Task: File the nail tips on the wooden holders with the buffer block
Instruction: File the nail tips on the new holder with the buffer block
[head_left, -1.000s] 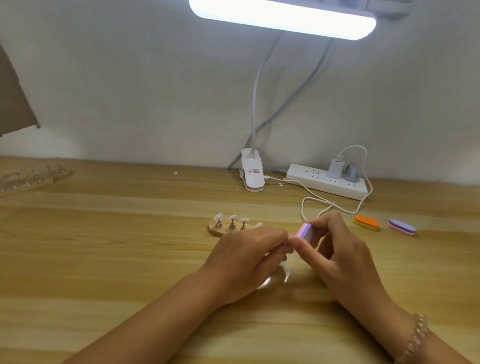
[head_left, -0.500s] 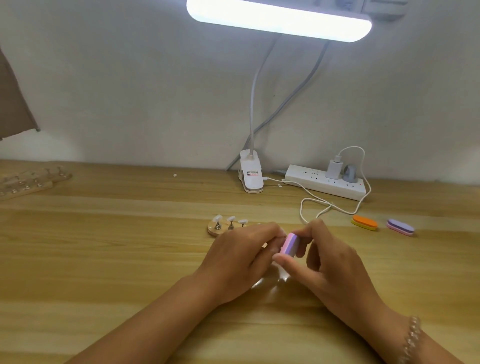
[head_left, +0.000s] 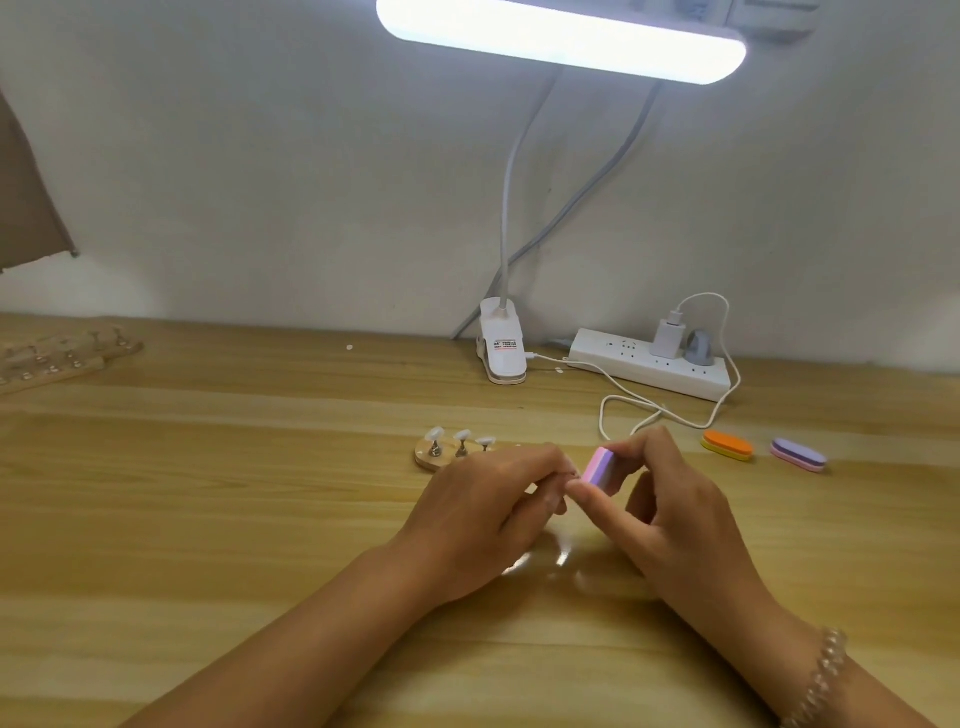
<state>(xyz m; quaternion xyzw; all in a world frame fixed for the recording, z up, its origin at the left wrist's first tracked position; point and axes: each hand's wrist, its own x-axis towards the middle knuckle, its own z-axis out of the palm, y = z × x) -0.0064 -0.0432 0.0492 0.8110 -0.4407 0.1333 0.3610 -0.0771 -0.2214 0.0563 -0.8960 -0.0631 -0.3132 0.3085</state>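
Buffer block (head_left: 597, 466) pinched in right hand (head_left: 670, 514) | left hand (head_left: 483, 514) curled beside block, its hold cannot tell | wooden holder (head_left: 434, 457) left of block

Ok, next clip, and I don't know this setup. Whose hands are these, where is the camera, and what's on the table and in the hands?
There is no machine here. A person works with bare hands, and one wide-angle camera worn on the head looks forward and down at them. The right hand pinches a pink-and-purple buffer block. The left hand is curled up against the block; what it holds, if anything, is hidden. Just beyond the left hand, on the wooden table, stands a wooden holder with nail tips on little stems. To the right lie an orange buffer and a purple buffer. At the back are a clip lamp, a power strip and, far left, more holders.
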